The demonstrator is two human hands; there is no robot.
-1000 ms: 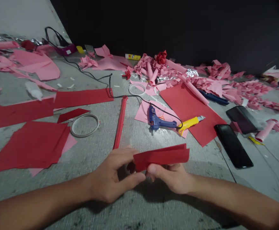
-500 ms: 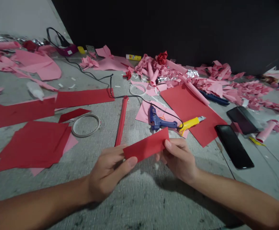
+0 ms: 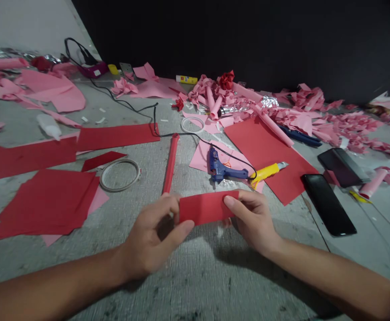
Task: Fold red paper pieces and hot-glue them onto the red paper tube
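Observation:
A small red paper strip (image 3: 205,208) is held up between both hands, roughly level. My left hand (image 3: 155,236) has its thumb on the strip's lower left corner and its fingers at the left edge. My right hand (image 3: 253,218) pinches the strip's right end, thumb in front and fingers behind. Beyond my left hand lies a long, narrow folded red piece (image 3: 171,165). A blue glue gun (image 3: 226,170) rests past the strip on pink paper, next to a yellow cutter (image 3: 265,174).
Stacked red sheets (image 3: 47,203) and a tape roll (image 3: 120,175) lie at the left. At the right are a large red sheet (image 3: 271,156), a phone (image 3: 328,204) and a dark box (image 3: 342,167). Crumpled pink paper (image 3: 302,116) runs along the back.
The red strip has turned from a slant to nearly level. My left hand's fingers have risen slightly, and the strip's right end has dropped.

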